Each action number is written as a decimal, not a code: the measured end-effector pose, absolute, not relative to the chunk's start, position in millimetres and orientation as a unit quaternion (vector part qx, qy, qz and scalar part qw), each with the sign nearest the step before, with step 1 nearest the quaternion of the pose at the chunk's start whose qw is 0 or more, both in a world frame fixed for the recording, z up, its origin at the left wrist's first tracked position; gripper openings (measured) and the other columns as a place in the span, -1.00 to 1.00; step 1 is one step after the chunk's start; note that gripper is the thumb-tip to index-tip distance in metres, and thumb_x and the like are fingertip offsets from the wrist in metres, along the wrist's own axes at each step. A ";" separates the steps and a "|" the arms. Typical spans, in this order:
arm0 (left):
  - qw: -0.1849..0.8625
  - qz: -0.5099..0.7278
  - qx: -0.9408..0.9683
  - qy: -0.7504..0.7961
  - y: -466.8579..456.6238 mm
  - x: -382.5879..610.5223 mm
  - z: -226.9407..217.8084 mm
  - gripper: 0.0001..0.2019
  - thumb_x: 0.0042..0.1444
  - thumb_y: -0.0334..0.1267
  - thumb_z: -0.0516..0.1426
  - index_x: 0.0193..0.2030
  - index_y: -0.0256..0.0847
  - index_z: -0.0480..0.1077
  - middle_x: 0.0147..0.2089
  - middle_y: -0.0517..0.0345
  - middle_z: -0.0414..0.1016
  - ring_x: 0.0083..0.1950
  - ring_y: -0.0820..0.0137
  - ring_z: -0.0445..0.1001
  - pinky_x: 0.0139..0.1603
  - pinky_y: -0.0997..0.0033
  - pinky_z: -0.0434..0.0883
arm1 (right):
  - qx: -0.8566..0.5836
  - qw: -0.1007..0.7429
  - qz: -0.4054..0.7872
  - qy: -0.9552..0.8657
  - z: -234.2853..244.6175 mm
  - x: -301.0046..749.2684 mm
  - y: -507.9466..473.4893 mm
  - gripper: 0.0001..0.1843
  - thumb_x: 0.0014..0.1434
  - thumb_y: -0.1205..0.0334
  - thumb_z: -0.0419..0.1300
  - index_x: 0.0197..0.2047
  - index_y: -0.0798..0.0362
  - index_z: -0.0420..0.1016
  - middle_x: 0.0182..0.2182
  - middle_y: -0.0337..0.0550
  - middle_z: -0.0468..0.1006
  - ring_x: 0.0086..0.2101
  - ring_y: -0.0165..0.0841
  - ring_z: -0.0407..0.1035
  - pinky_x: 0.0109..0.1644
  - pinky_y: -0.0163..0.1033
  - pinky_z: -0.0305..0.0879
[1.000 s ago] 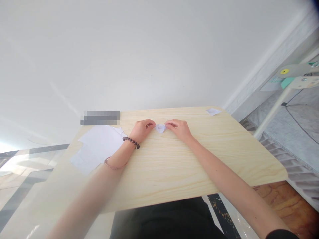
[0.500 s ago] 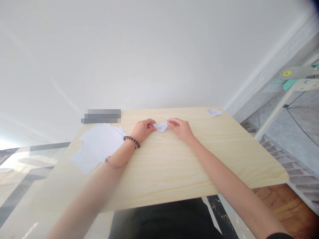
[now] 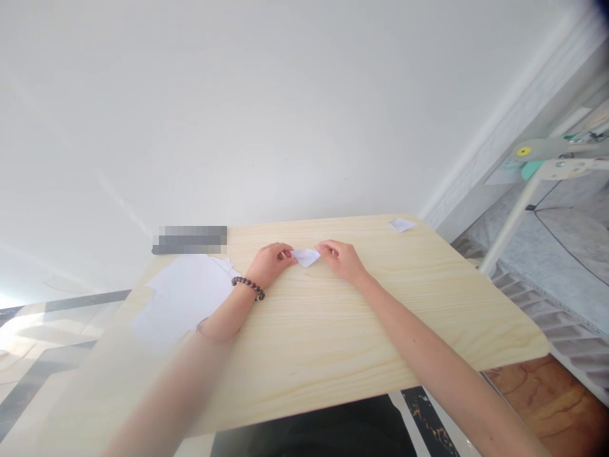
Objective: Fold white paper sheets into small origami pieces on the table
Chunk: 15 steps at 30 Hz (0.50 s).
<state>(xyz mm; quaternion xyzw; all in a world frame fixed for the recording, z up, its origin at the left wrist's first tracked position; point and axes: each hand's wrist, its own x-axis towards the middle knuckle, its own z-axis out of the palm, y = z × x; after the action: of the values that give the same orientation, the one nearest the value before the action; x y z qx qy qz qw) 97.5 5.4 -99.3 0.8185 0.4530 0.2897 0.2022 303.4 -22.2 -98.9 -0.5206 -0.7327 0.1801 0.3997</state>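
two pinching: left hand [image 3: 269,264], right hand [image 3: 344,260] | paper [image 3: 305,257] | apparently spread flatter than earlier

The small white paper pc. [image 3: 305,258] is thin, approx. diamond-shaped and wider from left to right, w/ a blunt point on its near side and faint grey shading; the folds are too small to tell. It is held btwn. the left hand [image 3: 272,261] and the right hand [image 3: 341,260], w/ fingertips at its left and right corners. It is in the far part of the tabletop [image 3: 314,336], approx. mid-width, but I can't tell if it touches the wood.
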 end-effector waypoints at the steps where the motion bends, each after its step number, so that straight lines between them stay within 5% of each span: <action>1: 0.200 0.290 0.818 0.454 5.5 97.2 -99.8 -0.77 -0.03 -0.14 0.09 -0.25 -0.19 0.39 -0.33 0.16 0.45 -0.35 0.43 0.36 -0.30 0.43 0.31 | -0.521 0.398 0.181 -0.733 -98.5 303.4 -22.6 -0.67 0.12 0.06 -0.03 -0.31 0.07 0.47 -0.39 -0.18 0.52 -0.43 -0.44 0.32 -0.34 -0.34 0.19; 11: 0.193 0.293 0.823 0.447 5.3 96.9 -100.7 -0.77 -0.01 -0.11 0.07 -0.31 -0.18 0.43 -0.33 0.14 0.45 -0.38 0.43 0.35 -0.30 0.41 0.31 | -0.537 0.409 0.191 -0.712 -100.8 304.6 -22.0 -0.60 0.09 -0.03 -0.03 -0.36 0.09 0.47 -0.52 -0.22 0.47 -0.53 -0.47 0.26 -0.42 -0.36 0.15; 15: 0.206 0.294 0.822 0.442 3.6 97.3 -98.7 -0.72 -0.01 -0.15 0.09 -0.13 -0.13 0.38 -0.25 0.17 0.46 -0.37 0.45 0.35 -0.27 0.43 0.32 | -0.549 0.395 0.180 -0.714 -100.5 305.7 -22.3 -0.57 0.09 -0.07 -0.04 -0.35 0.08 0.47 -0.65 -0.27 0.39 -0.60 -0.49 0.21 -0.48 -0.37 0.11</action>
<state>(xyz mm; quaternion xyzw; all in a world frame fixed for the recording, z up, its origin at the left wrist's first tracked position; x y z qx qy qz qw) 97.3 3.6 -98.7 0.8221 0.4418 0.2939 0.2065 305.7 -22.3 -100.5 -0.5493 -0.7141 0.1803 0.3948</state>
